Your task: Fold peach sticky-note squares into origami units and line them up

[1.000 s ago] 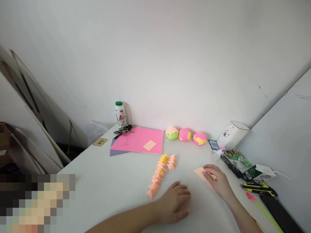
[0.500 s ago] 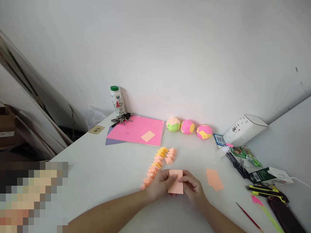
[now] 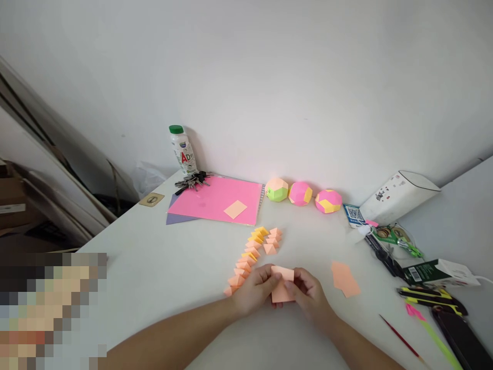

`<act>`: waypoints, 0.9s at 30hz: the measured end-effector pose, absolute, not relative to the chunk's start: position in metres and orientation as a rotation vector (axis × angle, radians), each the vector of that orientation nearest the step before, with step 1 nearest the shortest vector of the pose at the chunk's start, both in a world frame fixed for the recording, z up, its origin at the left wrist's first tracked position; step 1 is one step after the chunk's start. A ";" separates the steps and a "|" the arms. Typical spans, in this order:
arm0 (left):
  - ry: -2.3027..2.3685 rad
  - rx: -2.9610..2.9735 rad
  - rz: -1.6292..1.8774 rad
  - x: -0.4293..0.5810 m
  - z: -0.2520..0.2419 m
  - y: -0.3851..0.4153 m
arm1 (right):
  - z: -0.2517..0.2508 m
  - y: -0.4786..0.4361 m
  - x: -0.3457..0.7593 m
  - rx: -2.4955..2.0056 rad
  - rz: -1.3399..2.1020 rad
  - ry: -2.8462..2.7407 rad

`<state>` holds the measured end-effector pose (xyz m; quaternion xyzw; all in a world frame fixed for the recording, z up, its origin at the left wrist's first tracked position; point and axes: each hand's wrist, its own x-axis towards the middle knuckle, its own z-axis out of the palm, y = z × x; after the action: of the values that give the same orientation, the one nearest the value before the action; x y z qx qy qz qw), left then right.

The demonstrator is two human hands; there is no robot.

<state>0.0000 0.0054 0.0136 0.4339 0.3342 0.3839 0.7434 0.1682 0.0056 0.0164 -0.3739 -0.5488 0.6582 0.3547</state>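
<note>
Between my hands, above the table, is a small rectangular piece of peach paper (image 3: 282, 294). My left hand (image 3: 254, 293) pinches its left side with the thumb on the face. My right hand (image 3: 310, 294) grips the right side, its thumb also lying on the paper; the fingers behind are mostly hidden. Just beyond my left hand runs a row of folded peach and yellow paper pieces (image 3: 245, 264), with a shorter row of folded peach pieces (image 3: 272, 240) beside it. Flat peach sheets (image 3: 345, 279) lie right of my right hand.
Along the wall sit faceted paper balls (image 3: 300, 193). A pink sheet (image 3: 215, 198) bears keys (image 3: 192, 180) and a peach slip (image 3: 235, 209), near a bottle (image 3: 183, 151). At right are a white box (image 3: 398, 195), a utility knife (image 3: 433, 299), a thin brush (image 3: 400, 336) and a carton (image 3: 441, 272).
My right thumb has come down onto the face of the paper, lower than before. The view has shifted slightly; the table things stay in place.
</note>
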 end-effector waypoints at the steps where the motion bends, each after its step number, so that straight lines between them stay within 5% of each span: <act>1: 0.739 0.968 0.833 0.000 0.014 0.005 | 0.016 0.006 0.170 -0.989 1.688 -1.433; 27: 0.839 0.870 0.883 0.000 0.009 0.010 | 0.012 0.001 0.172 -0.961 1.356 -1.581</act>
<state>0.0002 0.0095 0.0095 0.3953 0.3815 0.4015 0.7328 0.1719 0.0007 0.0116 -0.3819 -0.6280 0.5390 0.4113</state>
